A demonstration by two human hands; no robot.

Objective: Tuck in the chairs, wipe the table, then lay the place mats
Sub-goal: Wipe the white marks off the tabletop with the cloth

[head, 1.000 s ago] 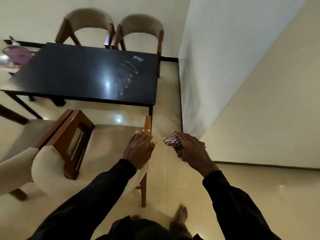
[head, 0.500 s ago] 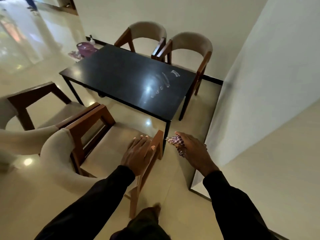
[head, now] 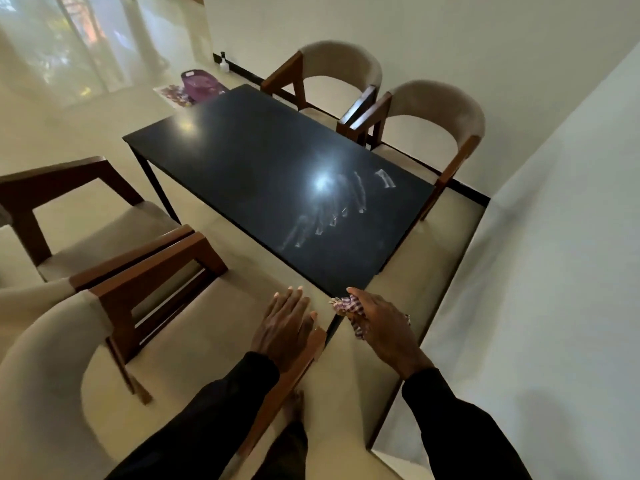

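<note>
My left hand: fingers straight, flat on seat edge of nearest chair; chair stands clear of black table. My right hand: fingers curled round checked cloth, just beside table's near corner. White smears on tabletop.

Left hand rests flat on chair; right hand grips checked cloth.
</note>
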